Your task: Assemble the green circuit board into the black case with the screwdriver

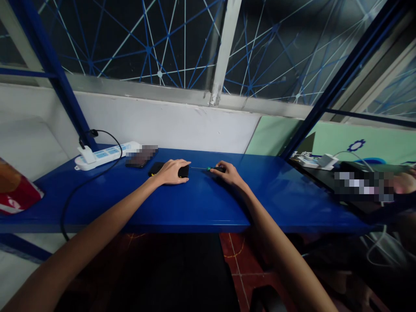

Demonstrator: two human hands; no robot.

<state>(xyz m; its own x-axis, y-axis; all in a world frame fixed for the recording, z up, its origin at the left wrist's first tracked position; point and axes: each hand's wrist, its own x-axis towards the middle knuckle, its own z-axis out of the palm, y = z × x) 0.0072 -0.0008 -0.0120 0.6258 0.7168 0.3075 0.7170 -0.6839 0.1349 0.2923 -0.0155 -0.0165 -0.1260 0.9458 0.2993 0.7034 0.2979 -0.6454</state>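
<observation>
Black and green mark the thin-shafted tool (208, 169).

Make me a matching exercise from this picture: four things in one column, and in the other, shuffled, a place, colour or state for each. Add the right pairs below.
Things:
1. Left hand
2. Right hand
3. Power strip
4. Table

Places, colours, states:
A. Holding the handle end of a screwdriver
B. Blue, beneath both hands
C. On a black box
D. White, with a plug in its near-left end

Right pairs: 1-C, 2-A, 3-D, 4-B
</observation>
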